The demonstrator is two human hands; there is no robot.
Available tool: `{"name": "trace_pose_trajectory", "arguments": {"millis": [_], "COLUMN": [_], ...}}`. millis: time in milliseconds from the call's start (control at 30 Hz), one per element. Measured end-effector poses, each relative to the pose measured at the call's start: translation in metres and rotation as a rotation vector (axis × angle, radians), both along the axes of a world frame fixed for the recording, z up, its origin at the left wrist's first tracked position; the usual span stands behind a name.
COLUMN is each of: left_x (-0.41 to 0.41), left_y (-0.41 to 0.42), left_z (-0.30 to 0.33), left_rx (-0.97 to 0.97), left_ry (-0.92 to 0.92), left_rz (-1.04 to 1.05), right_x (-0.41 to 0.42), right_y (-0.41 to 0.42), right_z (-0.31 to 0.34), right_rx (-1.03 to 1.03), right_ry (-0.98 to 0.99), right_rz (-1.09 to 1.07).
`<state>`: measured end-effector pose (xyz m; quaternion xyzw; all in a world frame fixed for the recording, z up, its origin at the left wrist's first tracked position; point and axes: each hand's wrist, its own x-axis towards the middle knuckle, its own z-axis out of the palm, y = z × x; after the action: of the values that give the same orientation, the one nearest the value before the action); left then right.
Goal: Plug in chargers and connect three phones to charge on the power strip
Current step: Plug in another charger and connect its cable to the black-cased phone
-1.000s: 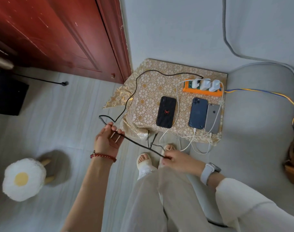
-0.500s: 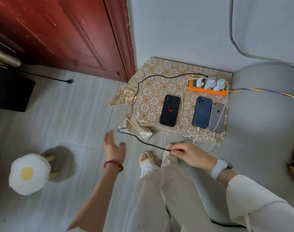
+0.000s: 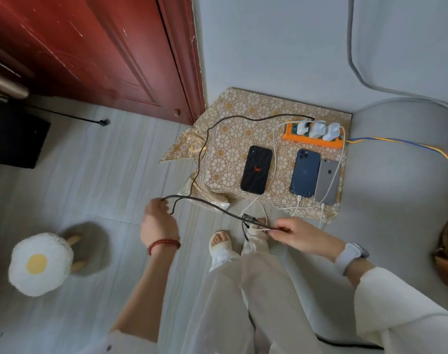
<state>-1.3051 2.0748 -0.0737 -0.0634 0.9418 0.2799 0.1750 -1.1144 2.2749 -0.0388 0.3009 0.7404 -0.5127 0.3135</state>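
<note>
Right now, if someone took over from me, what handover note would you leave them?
Left hand holds a loop of the black cable; right hand pinches its free end.
Done: three white chargers sit in the orange power strip; blue phone and grey phone have white cables plugged in.
Left: connect the black phone.

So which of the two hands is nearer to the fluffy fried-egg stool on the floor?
Left. The left hand holds the black cable up and right of the fried-egg stool; the right hand is further right, beyond the feet.
</note>
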Motion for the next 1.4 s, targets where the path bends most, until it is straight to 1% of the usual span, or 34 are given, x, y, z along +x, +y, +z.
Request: {"name": "trace_pose_trajectory", "arguments": {"millis": [33,67,100,133,167,267,333,367,400,433,500,533,633,700,767,867,967,1033,1100,1133,1167,1200,1300,1333,1367,1400], "left_x": [-0.01,-0.018,-0.022,-0.023,-0.021,0.007,0.033,0.045,0.055,0.061,0.063,0.061,0.053,0.051,0.046,0.034,0.026,0.024,0.024,0.024,0.025,0.026,0.026,0.024,0.023,0.021], "left_y": [-0.007,-0.013,-0.017,-0.018,-0.017,-0.001,0.012,0.017,0.022,0.025,0.028,0.028,0.025,0.025,0.025,0.016,0.009,0.01,0.013,0.014,0.016,0.017,0.016,0.013,0.011,0.009], "left_z": [-0.003,-0.005,-0.006,-0.008,-0.009,-0.008,-0.006,-0.005,-0.005,-0.006,-0.004,-0.003,-0.001,0.001,0.001,-0.001,-0.002,0.0,0.0,0.0,0.001,0.0,-0.004,-0.006,-0.009,-0.011], "left_rx": [-0.025,-0.063,-0.097,-0.118,-0.113,-0.005,0.036,0.044,0.064,0.095,0.186,0.223,0.191,0.173,0.163,0.15,0.116,0.121,0.133,0.138,0.145,0.153,0.145,0.124,0.096,0.067], "left_ry": [-0.005,0.003,0.003,-0.002,-0.003,-0.023,-0.05,-0.082,-0.127,-0.184,-0.282,-0.284,-0.138,-0.066,-0.035,0.025,0.055,0.057,0.068,0.072,0.074,0.079,0.08,0.068,0.053,0.038], "left_rz": [0.101,0.127,0.089,-0.002,-0.139,-0.656,-0.975,-1.085,-1.151,-1.174,-1.101,-1.04,-0.924,-0.854,-0.776,-0.675,-0.681,-0.677,-0.679,-0.698,-0.723,-0.743,-0.743,-0.741,-0.752,-0.773], "right_x": [0.008,0.015,0.02,0.022,0.02,0.0,-0.016,-0.022,-0.027,-0.03,-0.031,-0.028,-0.019,-0.018,-0.02,-0.023,-0.024,-0.026,-0.027,-0.028,-0.029,-0.032,-0.046,-0.049,-0.052,-0.054], "right_y": [0.006,0.011,0.015,0.017,0.016,0.004,-0.005,-0.008,-0.008,-0.008,-0.003,0.0,0.004,0.003,0.003,0.004,0.005,0.006,0.008,0.009,0.01,0.012,0.021,0.023,0.025,0.025], "right_z": [-0.002,-0.004,-0.004,-0.004,-0.002,0.001,0.001,0.002,0.004,0.005,0.006,0.006,-0.004,-0.012,-0.017,-0.02,-0.021,-0.019,-0.02,-0.02,-0.021,-0.022,-0.014,-0.014,-0.012,-0.011], "right_rx": [0.027,0.049,0.065,0.072,0.072,0.057,0.041,0.031,0.018,0.004,-0.006,0.008,0.125,0.285,0.448,0.594,0.731,0.788,0.815,0.789,0.704,0.547,-0.22,-0.417,-0.535,-0.596], "right_ry": [-0.016,-0.027,-0.023,-0.005,0.026,0.122,0.145,0.154,0.164,0.169,0.145,0.114,0.003,-0.024,-0.029,-0.004,0.055,0.026,-0.064,-0.102,-0.113,-0.092,0.082,0.158,0.211,0.243], "right_rz": [-0.002,-0.018,-0.037,-0.048,-0.045,-0.001,0.022,0.023,0.018,0.011,0.02,0.045,0.144,0.168,0.114,-0.028,-0.152,-0.238,-0.258,-0.275,-0.356,-0.538,-1.34,-1.53,-1.65,-1.709]}}
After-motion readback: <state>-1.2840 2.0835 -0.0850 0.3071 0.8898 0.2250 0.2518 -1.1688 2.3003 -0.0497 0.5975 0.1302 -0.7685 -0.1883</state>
